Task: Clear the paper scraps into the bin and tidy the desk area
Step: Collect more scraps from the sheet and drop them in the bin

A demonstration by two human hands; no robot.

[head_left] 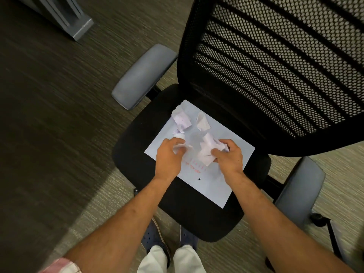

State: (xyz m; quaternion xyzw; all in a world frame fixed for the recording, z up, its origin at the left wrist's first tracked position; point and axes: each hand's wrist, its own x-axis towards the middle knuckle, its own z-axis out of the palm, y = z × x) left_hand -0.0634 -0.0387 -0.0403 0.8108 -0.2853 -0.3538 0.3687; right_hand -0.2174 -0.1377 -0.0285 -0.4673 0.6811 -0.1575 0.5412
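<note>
Both hands – left (169,157), right (229,157) – half-hide crumpled scraps (206,149).

My left hand (169,157) covers most of the scrap (178,147) it grips, so I cannot tell its shape. My right hand (229,157) hides one end of its crumpled paper (206,149). The red print (194,164) on the flat sheet (206,186) is too blurred to read. The chair back (275,66) runs off the top and right edges, and my shoes (152,236) sit partly under the seat (137,146).

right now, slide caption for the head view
Both hands, left and right, gather crumpled paper scraps off a chair seat.
</note>
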